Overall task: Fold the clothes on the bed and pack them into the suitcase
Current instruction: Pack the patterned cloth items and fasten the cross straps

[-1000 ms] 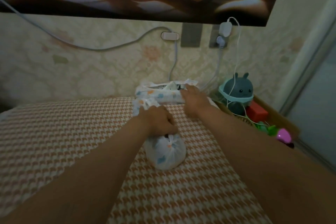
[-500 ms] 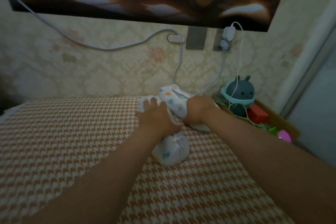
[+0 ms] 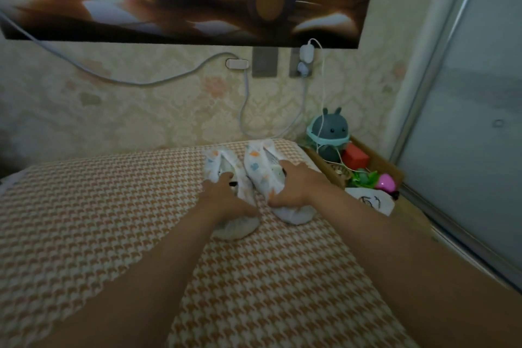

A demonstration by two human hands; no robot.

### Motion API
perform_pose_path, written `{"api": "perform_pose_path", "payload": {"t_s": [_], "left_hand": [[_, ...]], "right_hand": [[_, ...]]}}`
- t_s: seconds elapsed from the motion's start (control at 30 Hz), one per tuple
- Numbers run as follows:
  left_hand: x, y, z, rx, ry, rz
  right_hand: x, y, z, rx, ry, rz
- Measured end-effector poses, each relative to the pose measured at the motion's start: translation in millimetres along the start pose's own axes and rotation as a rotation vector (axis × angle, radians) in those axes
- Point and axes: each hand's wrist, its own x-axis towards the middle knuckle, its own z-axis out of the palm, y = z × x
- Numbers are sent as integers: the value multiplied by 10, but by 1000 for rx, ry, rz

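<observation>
Two white bundles of print-patterned cloth lie side by side near the far right corner of the houndstooth bed cover (image 3: 113,220). Whether they are one garment or two is unclear. The left hand (image 3: 226,198) rests flat on the left bundle (image 3: 220,162), fingers stretched forward, hiding its middle. The right hand (image 3: 293,183) drapes over the right bundle (image 3: 258,167). Its thumb lies against the near side, and I cannot tell whether it actually grips. A toy box (image 3: 378,162) stands beside the bed.
</observation>
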Motion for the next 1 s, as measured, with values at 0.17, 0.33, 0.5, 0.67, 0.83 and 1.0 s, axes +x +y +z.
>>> {"api": "perform_pose_path", "payload": {"t_s": [0.17, 0.33, 0.5, 0.67, 0.83, 1.0], "left_hand": [[-531, 12, 57, 41, -102, 89], [-1243, 160, 252, 47, -148, 158], [-1955, 133, 339, 92, -233, 239], [-2423, 13, 405, 90, -308, 282], [-2420, 23, 308, -299, -96, 196], [-2424, 42, 357, -502, -184, 42]], "right_hand": [[-799, 261, 18, -67, -12, 53], [-1733, 365, 101, -42, -9, 164], [-2662, 286, 244, -8, 24, 272], [-3373, 141, 352, 36, 51, 319], [-3388, 152, 161, 438, 115, 424], [-3284, 101, 169, 894, 114, 462]]}}
